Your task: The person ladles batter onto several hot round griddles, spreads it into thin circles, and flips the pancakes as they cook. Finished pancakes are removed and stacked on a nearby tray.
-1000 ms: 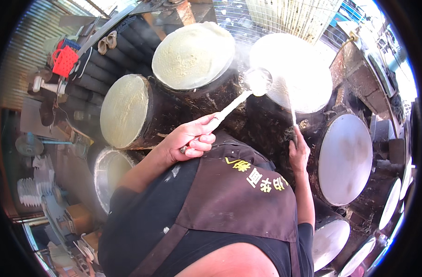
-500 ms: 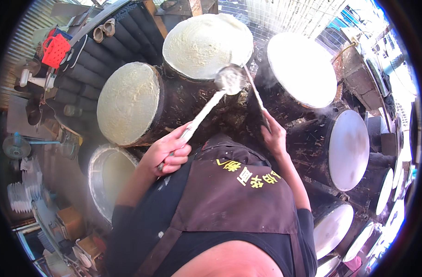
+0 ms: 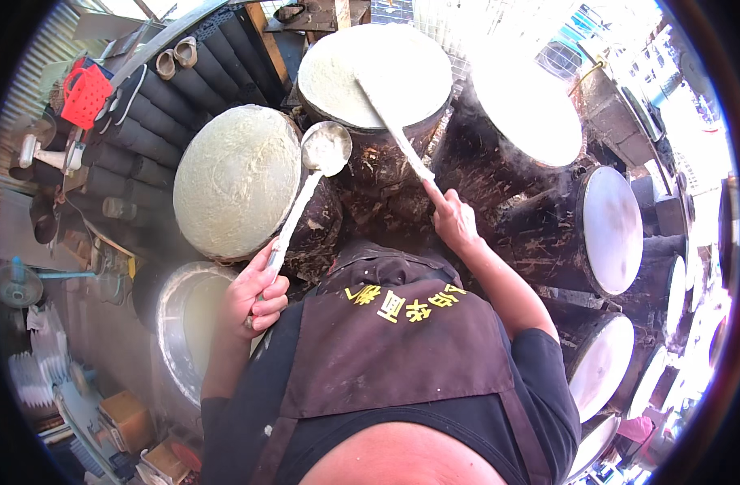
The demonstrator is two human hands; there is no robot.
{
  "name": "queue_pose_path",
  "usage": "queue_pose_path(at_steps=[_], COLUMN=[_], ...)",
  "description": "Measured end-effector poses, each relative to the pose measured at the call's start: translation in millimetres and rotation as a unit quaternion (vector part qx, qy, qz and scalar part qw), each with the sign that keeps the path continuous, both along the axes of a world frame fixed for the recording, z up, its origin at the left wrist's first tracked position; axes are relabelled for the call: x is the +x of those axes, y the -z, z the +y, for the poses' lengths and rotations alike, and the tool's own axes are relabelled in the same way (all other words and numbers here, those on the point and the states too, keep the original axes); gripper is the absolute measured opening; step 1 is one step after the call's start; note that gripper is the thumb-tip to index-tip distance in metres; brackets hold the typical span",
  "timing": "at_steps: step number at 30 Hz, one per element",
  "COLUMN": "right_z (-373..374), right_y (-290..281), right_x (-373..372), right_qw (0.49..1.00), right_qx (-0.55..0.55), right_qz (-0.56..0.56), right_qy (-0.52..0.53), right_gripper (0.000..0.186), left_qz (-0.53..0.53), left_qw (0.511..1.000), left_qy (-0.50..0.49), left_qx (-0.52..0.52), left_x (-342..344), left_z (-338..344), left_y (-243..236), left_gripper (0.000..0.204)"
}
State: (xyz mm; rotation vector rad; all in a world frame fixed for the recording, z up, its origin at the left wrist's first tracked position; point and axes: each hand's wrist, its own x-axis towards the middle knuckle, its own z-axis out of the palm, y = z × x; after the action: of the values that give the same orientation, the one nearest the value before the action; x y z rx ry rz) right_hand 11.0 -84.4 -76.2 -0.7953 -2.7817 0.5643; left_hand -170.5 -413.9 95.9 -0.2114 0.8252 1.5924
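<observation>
My left hand (image 3: 258,295) is closed around the batter-coated handle of a metal ladle (image 3: 327,148). The ladle's bowl, with white residue in it, hangs between the left and far middle round tops. My right hand (image 3: 457,218) grips a long, thin, white-smeared stick or scraper (image 3: 393,129), its forefinger stretched along it. The stick's far end lies over the pale, batter-covered round top (image 3: 418,69) of the far middle drum; whether it touches cannot be told. To the left is another round top (image 3: 236,182) with a rough, cream-coloured layer.
At lower left stands a metal pot (image 3: 169,323) of pale liquid, with steam around. A brightly lit round top (image 3: 532,117) and a smooth white one (image 3: 613,230) line the right. Stacked black cylinders (image 3: 164,105) and a red clog (image 3: 85,97) are at upper left.
The ladle has moved left, away from the stick. The stick has swung from beside the far middle drum to over its top, where the batter looks smoother. My view has shifted slightly.
</observation>
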Motion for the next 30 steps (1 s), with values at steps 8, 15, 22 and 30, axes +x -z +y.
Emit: queue_pose_path(at_steps=[8,15,22,30], right_z=[-18,-23,-22,184], right_y=[-20,-95,-115,19], right_x=[23,-41,-75,-129], right_qw=[0.975,0.926,0.821,0.97], right_qx=[-0.15,-0.168,-0.213,0.128], right_qz=[0.163,0.192,0.177,0.203], right_qy=[-0.032,-0.277,-0.499,0.033], right_gripper=[0.058,0.066,0.038,0.047], left_qz=[-0.024,-0.047,0.041,0.029], left_qw=[0.999,0.998,0.993,0.991], left_qy=[0.021,-0.014,-0.041,-0.124], left_qx=[0.006,0.049,-0.106,-0.034], left_x=[-4,14,45,65], left_z=[7,48,89,77], left_y=[8,21,25,24], left_gripper=[0.051,0.047,0.046,0.052])
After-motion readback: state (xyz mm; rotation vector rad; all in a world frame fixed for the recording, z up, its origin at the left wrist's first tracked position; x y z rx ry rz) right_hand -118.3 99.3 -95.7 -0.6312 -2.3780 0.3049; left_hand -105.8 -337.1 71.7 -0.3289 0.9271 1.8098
